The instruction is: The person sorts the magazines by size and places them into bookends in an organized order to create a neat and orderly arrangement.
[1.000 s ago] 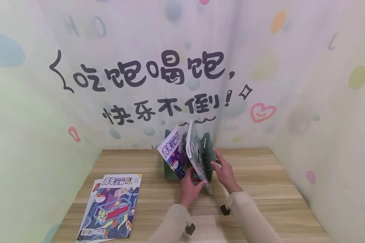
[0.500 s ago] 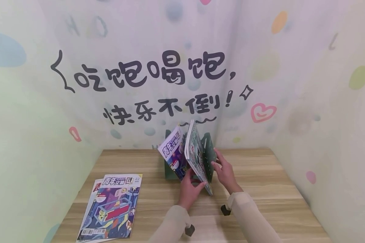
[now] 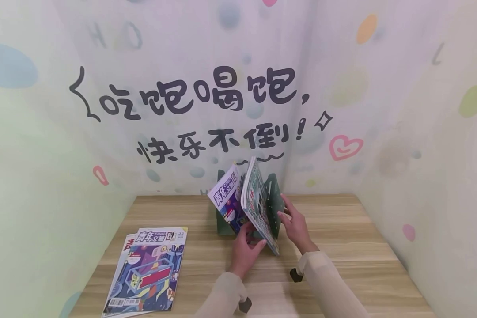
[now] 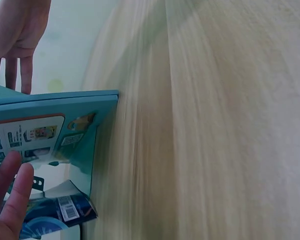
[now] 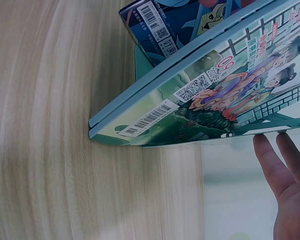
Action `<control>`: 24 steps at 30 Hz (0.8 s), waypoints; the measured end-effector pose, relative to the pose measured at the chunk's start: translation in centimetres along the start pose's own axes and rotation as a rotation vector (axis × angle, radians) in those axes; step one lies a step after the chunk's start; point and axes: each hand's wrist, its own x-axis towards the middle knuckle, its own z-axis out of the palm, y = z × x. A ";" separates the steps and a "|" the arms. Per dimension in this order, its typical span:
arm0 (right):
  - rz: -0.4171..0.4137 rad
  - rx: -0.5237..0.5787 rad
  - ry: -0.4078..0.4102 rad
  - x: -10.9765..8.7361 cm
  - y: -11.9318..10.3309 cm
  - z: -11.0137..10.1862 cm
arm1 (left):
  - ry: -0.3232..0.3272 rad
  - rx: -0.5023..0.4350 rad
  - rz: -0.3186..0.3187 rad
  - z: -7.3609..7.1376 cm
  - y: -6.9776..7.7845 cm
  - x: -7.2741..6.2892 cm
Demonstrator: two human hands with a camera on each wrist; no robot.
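Note:
In the head view, a green bookend rack (image 3: 277, 201) stands at the back of the table, holding magazines. A purple-and-white magazine (image 3: 225, 194) leans left in it. Right of that, green illustrated magazines (image 3: 258, 205) stand upright, slightly tilted. My left hand (image 3: 247, 251) is low between the two, fingers toward the purple magazine and thumb beside the green ones; its fingers (image 4: 17, 195) look extended in the left wrist view. The fingertips of my right hand (image 3: 298, 227) touch the rack's outer right side, with fingers (image 5: 272, 165) straight in the right wrist view.
Two overlapping magazines lie flat on the table's left, a purple one (image 3: 151, 269) on top. The wooden table (image 3: 334, 216) meets a printed wall (image 3: 222, 44) behind the rack. Walls also close in both sides.
The green magazines' cover has turned slightly more into view. My left hand has drawn back a little to the left. The right hand stays on the rack.

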 end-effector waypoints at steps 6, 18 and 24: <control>0.010 -0.006 -0.001 -0.1 0.0 0.0 | 0.001 0.011 0.050 -0.6 -0.4 -0.4; 0.013 -0.015 -0.014 0.0 -0.1 -0.1 | 0.059 0.160 0.034 -2.1 -0.6 -0.6; 0.013 -0.016 -0.011 0.0 0.0 -0.1 | 0.058 0.209 0.029 -2.8 -0.8 -0.7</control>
